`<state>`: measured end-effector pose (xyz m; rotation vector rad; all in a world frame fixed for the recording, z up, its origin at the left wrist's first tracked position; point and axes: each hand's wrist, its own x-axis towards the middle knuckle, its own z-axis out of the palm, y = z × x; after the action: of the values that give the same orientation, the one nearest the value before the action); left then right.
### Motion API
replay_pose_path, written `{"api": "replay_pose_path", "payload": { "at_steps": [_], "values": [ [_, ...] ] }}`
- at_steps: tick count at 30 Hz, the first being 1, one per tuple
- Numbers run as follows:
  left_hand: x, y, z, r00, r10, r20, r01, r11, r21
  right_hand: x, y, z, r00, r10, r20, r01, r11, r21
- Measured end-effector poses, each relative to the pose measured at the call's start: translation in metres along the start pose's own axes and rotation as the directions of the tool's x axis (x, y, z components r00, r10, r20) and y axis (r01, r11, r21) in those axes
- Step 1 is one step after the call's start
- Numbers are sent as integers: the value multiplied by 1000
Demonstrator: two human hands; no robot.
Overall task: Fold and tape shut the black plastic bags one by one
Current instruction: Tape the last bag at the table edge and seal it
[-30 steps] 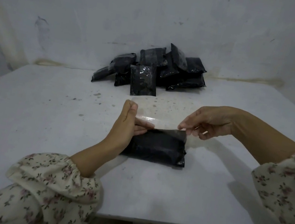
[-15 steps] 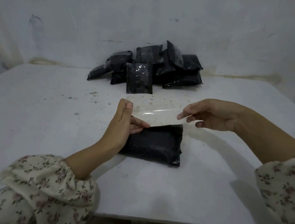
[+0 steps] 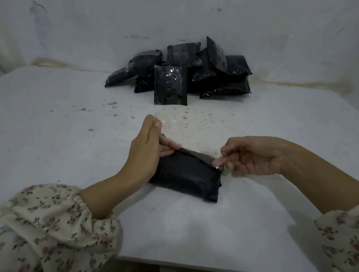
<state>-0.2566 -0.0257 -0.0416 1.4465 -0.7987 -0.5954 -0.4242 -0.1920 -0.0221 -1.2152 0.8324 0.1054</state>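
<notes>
The black plastic bag (image 3: 187,178) lay flat on the white table (image 3: 53,137) straight in front of me, near the front edge, its long side running from nine o'clock to three o'clock. It looked plump and already folded over on itself.

At the bag's nine o'clock end was my left hand (image 3: 147,149), reaching out of the flowered left sleeve (image 3: 50,221). It stood on its edge against the bag's end. My thumb and curled fingers pinched the left edge of a clear film (image 3: 188,135), and some fingertips lay on the bag's upper left corner.

The film stood up from the bag's far edge toward twelve o'clock, stretched between my two hands, and the speckled tabletop showed through it. I could not tell whether it was tape or the bag's own flap.

At the bag's upper corner, about two o'clock, my right hand (image 3: 251,155) pinched the film's other end between thumb and fingertips, right at the corner of the bag. The rest of its fingers were loosely curled. Its wrist ran off toward four o'clock into the flowered right sleeve (image 3: 352,238).

Well beyond, at twelve o'clock from the bag, a pile of black bags (image 3: 180,71) sat at the back of the table against the stained white wall (image 3: 196,7). One bag in front leaned upright against the pile.
</notes>
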Motion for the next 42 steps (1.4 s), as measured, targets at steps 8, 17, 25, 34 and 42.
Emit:
{"api": "replay_pose_path", "payload": {
  "at_steps": [8,17,25,34,42],
  "values": [
    [0,-6,3,998,-7,-62,7,1000,7,2,2,5,1000,8,-29,-12,993,-116],
    [2,-16,3,996,5,-89,-2,1000,27,2,0,9,999,-4,-42,-6,967,-255],
    [-3,-11,6,994,53,-97,-43,994,105,-2,-2,8,1000,-10,-20,2,936,-351],
    [-2,-15,7,990,94,-107,-75,982,173,-2,-2,10,997,-23,-68,-10,895,-447],
    [0,-18,6,985,134,-108,-100,956,275,-2,0,23,988,-85,-132,0,840,-542]
  ]
}}
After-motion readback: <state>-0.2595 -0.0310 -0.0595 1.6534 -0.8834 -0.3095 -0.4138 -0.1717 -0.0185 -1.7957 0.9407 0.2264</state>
